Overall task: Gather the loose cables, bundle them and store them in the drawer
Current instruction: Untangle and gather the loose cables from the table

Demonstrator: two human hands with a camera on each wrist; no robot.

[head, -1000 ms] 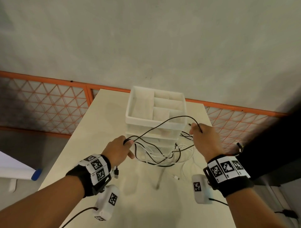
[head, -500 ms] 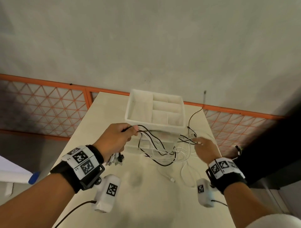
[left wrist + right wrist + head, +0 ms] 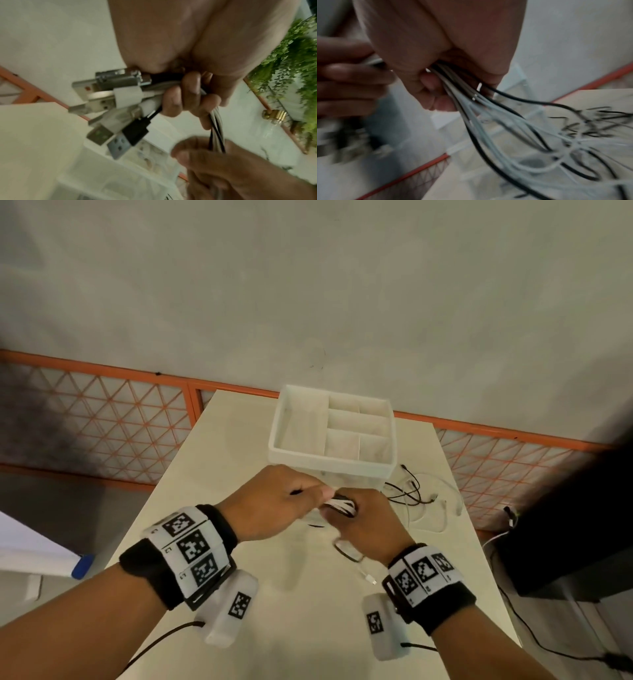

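Both hands meet above the table, just in front of the white drawer unit. My left hand grips a bunch of black and white cables near their USB plugs, which stick out past the curled fingers. Right beside it, my right hand is closed around the same cables. Their loose ends trail onto the table to the right of the unit. The unit's top tray has several compartments and lies open upward.
The beige table runs forward from a grey wall. An orange lattice railing lies behind and to both sides. A dark object with cords stands off the table's right edge. Green plants show in the left wrist view.
My right hand has moved left to join the left hand and now grips the bunch beside it. The wide cable loops between the hands have been drawn in.
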